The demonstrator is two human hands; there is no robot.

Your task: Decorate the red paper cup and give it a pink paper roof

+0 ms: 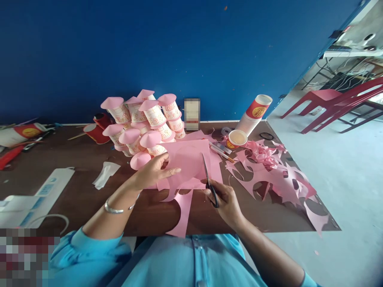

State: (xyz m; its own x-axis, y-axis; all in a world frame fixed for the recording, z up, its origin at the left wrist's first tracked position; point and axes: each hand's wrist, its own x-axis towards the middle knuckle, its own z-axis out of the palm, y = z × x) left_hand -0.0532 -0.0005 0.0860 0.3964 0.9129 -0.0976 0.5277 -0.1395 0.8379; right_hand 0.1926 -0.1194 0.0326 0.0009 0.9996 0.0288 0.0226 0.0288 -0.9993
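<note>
A pink paper sheet (187, 159) lies in front of me over other pink paper. My left hand (154, 171) grips it at its left edge, the thumb stretched across the top and the fingers curled at the side. In my right hand (225, 197) is a pair of scissors (206, 169) with black handles, its blades pointing away from me over the right part of the sheet. A cut pink strip (183, 213) with a curved edge hangs toward the front of the table. Stacked paper cups (154, 115) with pink cone tops stand just beyond my left hand.
Pink paper offcuts (278, 179) cover the table's right side. Behind them are a leaning stack of red-and-white cups (254, 113), an upright cup (237, 139) and pens (223, 153). White packaging (44, 195) lies left. A blue wall (179, 48) rises behind; a red chair (329, 99) stands right.
</note>
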